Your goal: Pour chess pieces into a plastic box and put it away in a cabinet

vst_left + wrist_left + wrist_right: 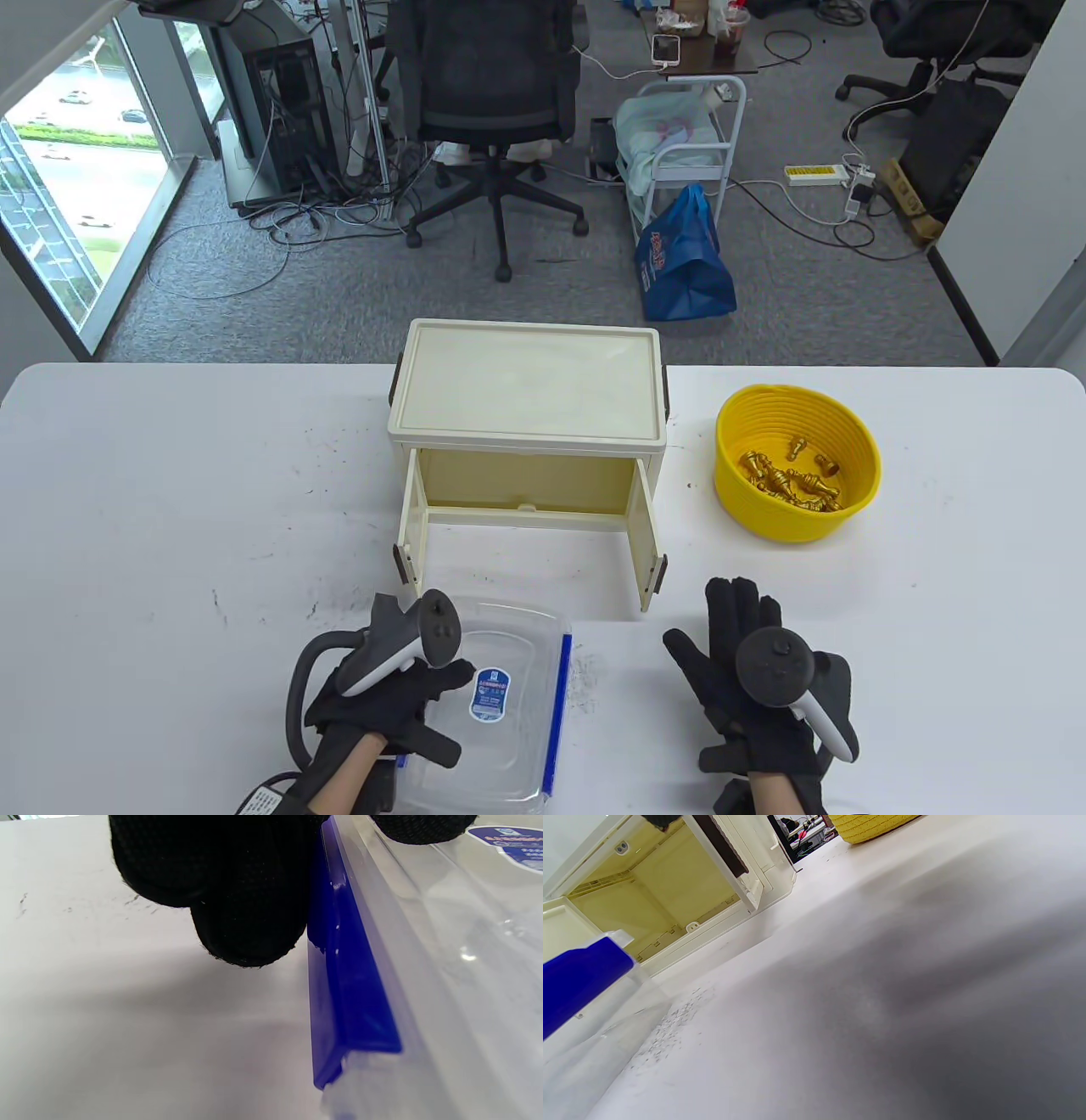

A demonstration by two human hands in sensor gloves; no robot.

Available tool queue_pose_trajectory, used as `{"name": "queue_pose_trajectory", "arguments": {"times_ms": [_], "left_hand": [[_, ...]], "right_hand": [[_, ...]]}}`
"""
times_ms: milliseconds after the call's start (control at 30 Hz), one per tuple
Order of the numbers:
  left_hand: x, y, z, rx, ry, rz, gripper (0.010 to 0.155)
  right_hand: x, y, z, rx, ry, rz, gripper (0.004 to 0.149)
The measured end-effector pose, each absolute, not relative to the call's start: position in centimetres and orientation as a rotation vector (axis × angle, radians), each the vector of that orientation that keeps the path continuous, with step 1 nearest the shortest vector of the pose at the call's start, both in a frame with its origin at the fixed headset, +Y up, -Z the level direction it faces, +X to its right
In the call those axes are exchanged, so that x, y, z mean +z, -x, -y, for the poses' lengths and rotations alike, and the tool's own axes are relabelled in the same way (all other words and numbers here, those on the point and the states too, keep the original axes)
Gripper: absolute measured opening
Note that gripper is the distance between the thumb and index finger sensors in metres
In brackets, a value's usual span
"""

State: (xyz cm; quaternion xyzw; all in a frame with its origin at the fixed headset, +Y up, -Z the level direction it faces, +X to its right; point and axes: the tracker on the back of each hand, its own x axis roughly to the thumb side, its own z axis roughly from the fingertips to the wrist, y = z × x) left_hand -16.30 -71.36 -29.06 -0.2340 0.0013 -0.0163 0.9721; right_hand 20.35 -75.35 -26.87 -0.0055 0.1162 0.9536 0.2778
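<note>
Opening step. The left hand (386, 679) rests on the lid of the clear plastic box (501, 730) at the near edge of the worktop (170, 509), fingers at its blue latch (339, 976) — whether they grip it cannot be told. The right hand (764, 679) lies open and flat, holding nothing. The chess pieces (789, 480) sit in the yellow bowl (797, 526); the cabinet (526, 424) stands with both doors open. Next, probably: unlatch the lid — both blue clips must release.
</note>
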Motion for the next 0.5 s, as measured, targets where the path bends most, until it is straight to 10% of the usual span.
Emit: {"name": "queue_pose_trajectory", "arguments": {"times_ms": [500], "left_hand": [[-31.9,13.3,72.0,0.008,0.293,-0.111,0.071]], "right_hand": [[-26.9,-20.1,75.4,2.564,0.023,-0.348,0.084]]}}
